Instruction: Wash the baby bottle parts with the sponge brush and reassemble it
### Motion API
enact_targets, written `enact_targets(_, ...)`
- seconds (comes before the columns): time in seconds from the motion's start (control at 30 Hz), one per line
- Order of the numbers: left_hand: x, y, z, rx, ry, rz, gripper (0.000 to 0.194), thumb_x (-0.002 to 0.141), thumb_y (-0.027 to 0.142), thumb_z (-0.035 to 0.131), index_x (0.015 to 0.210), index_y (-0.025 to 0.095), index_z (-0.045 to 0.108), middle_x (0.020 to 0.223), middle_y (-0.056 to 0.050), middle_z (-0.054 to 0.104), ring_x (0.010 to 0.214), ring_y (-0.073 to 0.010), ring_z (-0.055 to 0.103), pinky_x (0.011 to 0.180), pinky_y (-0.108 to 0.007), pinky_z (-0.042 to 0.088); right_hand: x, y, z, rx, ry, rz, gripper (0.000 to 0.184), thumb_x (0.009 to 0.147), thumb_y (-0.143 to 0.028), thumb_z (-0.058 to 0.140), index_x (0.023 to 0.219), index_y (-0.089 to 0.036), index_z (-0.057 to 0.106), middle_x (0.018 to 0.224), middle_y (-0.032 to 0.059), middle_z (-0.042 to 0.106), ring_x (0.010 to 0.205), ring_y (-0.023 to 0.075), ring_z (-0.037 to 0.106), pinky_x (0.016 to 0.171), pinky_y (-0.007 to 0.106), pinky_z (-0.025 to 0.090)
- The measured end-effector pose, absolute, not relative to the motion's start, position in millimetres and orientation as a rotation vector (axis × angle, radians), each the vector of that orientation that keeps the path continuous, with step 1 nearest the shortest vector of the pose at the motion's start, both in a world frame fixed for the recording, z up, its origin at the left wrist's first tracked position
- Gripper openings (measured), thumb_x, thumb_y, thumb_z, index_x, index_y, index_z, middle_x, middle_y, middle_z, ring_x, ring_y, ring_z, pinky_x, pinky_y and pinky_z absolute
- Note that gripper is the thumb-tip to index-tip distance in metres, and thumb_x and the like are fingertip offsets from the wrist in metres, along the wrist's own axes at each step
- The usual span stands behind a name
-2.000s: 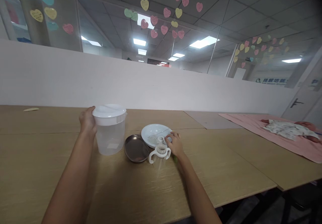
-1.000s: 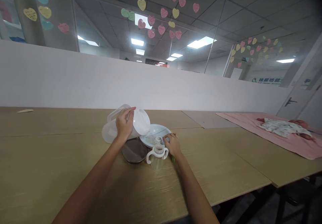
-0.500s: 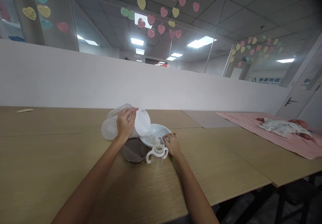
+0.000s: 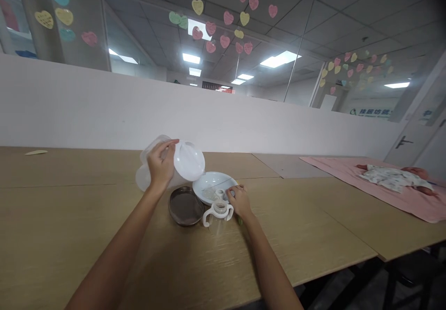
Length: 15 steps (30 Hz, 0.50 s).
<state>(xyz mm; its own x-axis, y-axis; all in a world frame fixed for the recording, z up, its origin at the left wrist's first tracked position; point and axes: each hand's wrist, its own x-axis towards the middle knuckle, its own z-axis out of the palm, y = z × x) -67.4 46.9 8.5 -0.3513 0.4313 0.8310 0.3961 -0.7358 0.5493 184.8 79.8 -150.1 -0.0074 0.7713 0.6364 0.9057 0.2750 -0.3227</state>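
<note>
My left hand [image 4: 160,165] is closed around a translucent plastic pitcher [image 4: 143,178] with a white lid [image 4: 190,161]. The pitcher is tipped on its side, lid end toward a white bowl [image 4: 213,176]. Clear liquid seems to lie in the bowl, along with a small white ring-shaped part [image 4: 219,193]. At the bowl's right rim, my right hand [image 4: 239,199] has its fingers bent over the edge; its fingertips are partly hidden. Just in front stands a clear baby bottle [image 4: 218,224] with white handles, its top uncovered. A dark brown oval tray [image 4: 186,206] sits left of the bottle.
A small green item [image 4: 239,220] shows under my right wrist. On the right, a baby-like figure [image 4: 390,176] in patterned clothes lies on a pink cloth [image 4: 334,170]. A flat pale piece [image 4: 36,152] rests far left. A white wall [image 4: 104,110] backs the table.
My left hand has moved left and slightly up with the pitcher, so the lid now faces me more and the brown tray is less covered. The right hand stays at the bowl.
</note>
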Motion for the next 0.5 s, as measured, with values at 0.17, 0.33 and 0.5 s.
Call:
enact_targets(0.17, -67.4, 15.4, 36.0, 1.661, 1.137, 2.231, 0.025, 0.081, 0.031, 0.05, 0.09, 0.019, 0.07, 0.094, -0.001, 0.069, 0.092, -0.0182, 0.061, 0.082, -0.028, 0.048, 184.2, 79.0, -148.2, -1.555, -1.795, -0.198, 0.027, 0.086, -0.028, 0.045, 0.079, -0.016, 0.068, 0.085, 0.0069, 0.068, 0.093, 0.0188, 0.053, 0.09, 0.029, 0.029)
enact_targets(0.33, -41.1, -8.4, 33.7, 2.008, 1.133, 1.9, 0.024, 0.082, 0.03, 0.05, 0.088, 0.02, 0.071, 0.093, -0.001, 0.07, 0.09, -0.0182, 0.061, 0.083, -0.029, 0.046, 184.5, 78.4, -147.0, -1.565, -1.812, -0.171, 0.028, 0.086, -0.026, 0.043, 0.08, -0.016, 0.068, 0.086, 0.0066, 0.069, 0.09, 0.0181, 0.053, 0.091, 0.03, 0.028)
enact_targets(0.5, -16.2, -14.8, 19.2, 2.369, 1.32, 1.717, 0.026, 0.085, 0.027, 0.047, 0.095, 0.02, 0.07, 0.085, -0.004, 0.067, 0.087, -0.0197, 0.058, 0.081, -0.032, 0.043, 184.2, 75.6, -145.9, -1.6, -1.799, -0.161, 0.028, 0.086, -0.027, 0.044, 0.083, -0.016, 0.069, 0.088, 0.0069, 0.068, 0.098, 0.0209, 0.05, 0.09, 0.03, 0.03)
